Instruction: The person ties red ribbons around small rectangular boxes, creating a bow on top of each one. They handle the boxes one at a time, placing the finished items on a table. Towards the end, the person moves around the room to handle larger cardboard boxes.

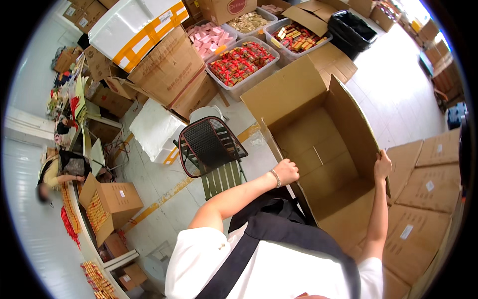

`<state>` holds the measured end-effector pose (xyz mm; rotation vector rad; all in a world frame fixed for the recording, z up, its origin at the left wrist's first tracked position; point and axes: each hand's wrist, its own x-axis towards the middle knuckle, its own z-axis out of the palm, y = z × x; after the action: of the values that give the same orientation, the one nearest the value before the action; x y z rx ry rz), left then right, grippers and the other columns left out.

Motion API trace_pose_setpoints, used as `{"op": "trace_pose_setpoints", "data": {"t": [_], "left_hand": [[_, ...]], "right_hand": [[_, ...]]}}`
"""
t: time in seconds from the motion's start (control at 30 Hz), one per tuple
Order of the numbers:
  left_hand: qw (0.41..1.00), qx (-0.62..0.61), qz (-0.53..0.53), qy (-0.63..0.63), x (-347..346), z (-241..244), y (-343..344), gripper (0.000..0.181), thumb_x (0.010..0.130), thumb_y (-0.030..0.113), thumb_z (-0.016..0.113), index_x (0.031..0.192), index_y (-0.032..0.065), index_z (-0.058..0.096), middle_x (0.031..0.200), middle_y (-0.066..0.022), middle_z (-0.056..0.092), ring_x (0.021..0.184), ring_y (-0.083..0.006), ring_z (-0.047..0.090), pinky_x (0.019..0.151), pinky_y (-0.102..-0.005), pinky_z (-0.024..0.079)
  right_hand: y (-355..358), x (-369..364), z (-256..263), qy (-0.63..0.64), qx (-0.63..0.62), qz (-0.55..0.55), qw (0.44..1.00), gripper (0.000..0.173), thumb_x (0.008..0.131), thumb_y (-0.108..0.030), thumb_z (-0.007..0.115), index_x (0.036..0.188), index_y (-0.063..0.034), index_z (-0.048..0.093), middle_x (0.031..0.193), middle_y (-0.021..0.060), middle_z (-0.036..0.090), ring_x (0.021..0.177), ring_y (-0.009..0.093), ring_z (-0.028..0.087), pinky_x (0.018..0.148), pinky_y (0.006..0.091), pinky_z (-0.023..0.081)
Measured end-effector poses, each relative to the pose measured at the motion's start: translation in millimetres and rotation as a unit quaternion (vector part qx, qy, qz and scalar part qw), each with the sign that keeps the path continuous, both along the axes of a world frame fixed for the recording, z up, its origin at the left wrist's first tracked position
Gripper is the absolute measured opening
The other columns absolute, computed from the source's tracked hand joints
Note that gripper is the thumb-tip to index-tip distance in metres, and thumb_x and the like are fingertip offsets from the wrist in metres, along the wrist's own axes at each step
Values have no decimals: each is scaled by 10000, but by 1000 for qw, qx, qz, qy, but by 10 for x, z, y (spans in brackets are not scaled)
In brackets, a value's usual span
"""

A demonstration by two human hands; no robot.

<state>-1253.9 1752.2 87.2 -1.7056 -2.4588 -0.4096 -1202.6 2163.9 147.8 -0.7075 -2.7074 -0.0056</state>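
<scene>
Before me is a large cardboard box (pixel 306 138), its top flaps raised and only bare cardboard visible inside. My left hand (pixel 288 172), with a bracelet at the wrist, grips the near left edge of this box. On the opposite side, my right hand (pixel 382 165) has its fingers hooked over the right wall's edge. A mesh-backed chair (pixel 211 145) with a green slatted seat stands to the left of my left hand. Stacked closed cartons (pixel 418 231) with white labels lie just beyond my right hand and forearm.
Plastic tubs of red-ribboned small boxes (pixel 242 63), pink boxes (pixel 211 37) and gold pieces (pixel 248 20) stand ahead. Foam boxes (pixel 138 30) and cartons rise at the left. A black-lined bin (pixel 351 31) is ahead right. Another person (pixel 56 175) is at a far-left table, near an open carton (pixel 119 202).
</scene>
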Motion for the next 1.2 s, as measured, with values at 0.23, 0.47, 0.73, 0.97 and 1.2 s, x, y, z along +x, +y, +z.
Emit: {"op": "trace_pose_setpoints", "data": {"t": [0.23, 0.47, 0.73, 0.97, 1.2], "left_hand": [[997, 68, 46, -12, -1578, -208, 852, 56, 683, 165, 572, 635, 138, 564, 653, 0, 554, 688, -171, 583, 667, -309, 465], [993, 111, 3, -51, -3496, -258, 1769, 116, 684, 97, 568, 782, 119, 625, 735, -24, 597, 729, -196, 602, 635, -320, 497], [987, 80, 47, -130, -5295, -856, 3163, 65, 763, 146, 614, 818, 150, 648, 800, -17, 635, 762, -228, 624, 632, -355, 513], [989, 23, 111, -94, -5208, -798, 4392, 144, 829, 229, 536, 877, 151, 647, 888, -49, 654, 889, -226, 609, 823, -403, 439], [946, 88, 309, 35, -4681, -147, 4248, 265, 744, 207, 629, 1003, 160, 655, 1193, -34, 565, 1154, -211, 463, 1011, -553, 279]], "right_hand": [[796, -2415, -17, 10, 28, 136, 990, 91, 846, -174, 566, 921, -124, 571, 817, 114, 627, 740, 366, 596, 609, 456, 463], [1499, -4939, 66, 55, 126, 134, 981, 114, 786, -107, 524, 836, -130, 624, 841, 59, 648, 874, 237, 603, 781, 382, 450], [1442, -6142, 429, 105, 64, 179, 976, 188, 665, -86, 561, 849, -57, 592, 859, 134, 563, 752, 264, 564, 647, 381, 467], [1224, -4915, 110, 69, -165, 434, 883, 99, 675, -123, 614, 763, -97, 578, 895, 65, 555, 740, 246, 592, 570, 355, 520], [1673, -4284, 212, -18, -244, 507, 827, 122, 779, -59, 574, 880, -70, 642, 957, 69, 611, 815, 252, 614, 659, 347, 514]]}}
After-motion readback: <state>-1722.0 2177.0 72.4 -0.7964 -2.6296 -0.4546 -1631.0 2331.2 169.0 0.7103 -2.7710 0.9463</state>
